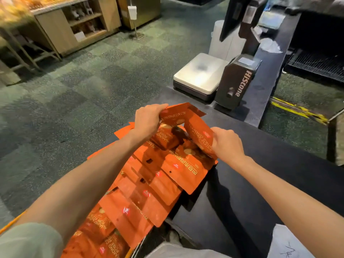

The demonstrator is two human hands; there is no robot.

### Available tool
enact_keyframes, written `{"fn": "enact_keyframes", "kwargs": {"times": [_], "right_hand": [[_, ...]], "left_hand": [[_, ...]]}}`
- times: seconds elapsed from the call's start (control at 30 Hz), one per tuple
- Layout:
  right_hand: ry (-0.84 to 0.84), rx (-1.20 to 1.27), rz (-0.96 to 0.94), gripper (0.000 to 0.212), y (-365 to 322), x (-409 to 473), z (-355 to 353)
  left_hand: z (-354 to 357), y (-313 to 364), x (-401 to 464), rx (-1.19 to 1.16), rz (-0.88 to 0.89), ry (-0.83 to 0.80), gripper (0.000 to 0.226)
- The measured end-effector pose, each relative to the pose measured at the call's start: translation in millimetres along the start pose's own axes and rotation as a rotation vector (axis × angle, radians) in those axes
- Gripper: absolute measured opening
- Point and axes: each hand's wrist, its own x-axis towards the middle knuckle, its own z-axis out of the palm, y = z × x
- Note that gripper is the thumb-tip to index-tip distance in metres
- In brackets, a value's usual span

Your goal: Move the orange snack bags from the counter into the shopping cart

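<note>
Looks like a shop checkout: dark counter [279, 164], weighing scale [199, 73], "HiStone" scanner [236, 84], stocked wooden shelves [78, 25] behind.

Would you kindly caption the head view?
Both hands, left hand and right hand, grip orange snack bags over a dark counter.

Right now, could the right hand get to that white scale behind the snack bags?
Probably not at once. The right hand is busy gripping an orange snack bag. The white scale sits farther back on the counter, with nothing blocking it, so the hand must let go first.
</note>
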Motion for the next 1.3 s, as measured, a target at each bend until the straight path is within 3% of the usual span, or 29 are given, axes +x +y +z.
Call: {"fn": "enact_keyframes", "kwargs": {"times": [0.27, 0.4, 0.57, 0.83, 1.1, 1.3], "right_hand": [[0.145, 0.110, 0.014, 0.020, 14.3, -73.1, -33.7], [0.166, 0.158, -0.004, 0.024, 20.4, -110.2, -53.8], [0.202, 0.171, -0.076, 0.024, 26.0, -176.1, -66.5], [0.188, 0.128, -0.179, 0.018, 31.2, -247.2, -78.5], [0.135, 0.226, -0.470, 0.016, -35.3, -263.7, -74.7], [0.040, 0.326, -0.643, 0.031, -103.0, -271.0, -50.7]], "left_hand": [[-55.5, 61.6, -79.9, -0.005, -0.044, 0.109, 0.051], [-79.0, 82.2, -125.2, 0.003, -0.078, 0.176, 0.053], [-97.5, 116.4, -192.1, 0.019, -0.162, 0.275, 0.033], [-125.0, 147.8, -289.0, -0.039, -0.324, 0.326, 0.041], [-174.3, 128.3, -360.2, 0.041, -0.472, 0.431, 0.040], [-204.7, 97.4, -419.6, 0.132, -0.639, 0.474, 0.039]]}}
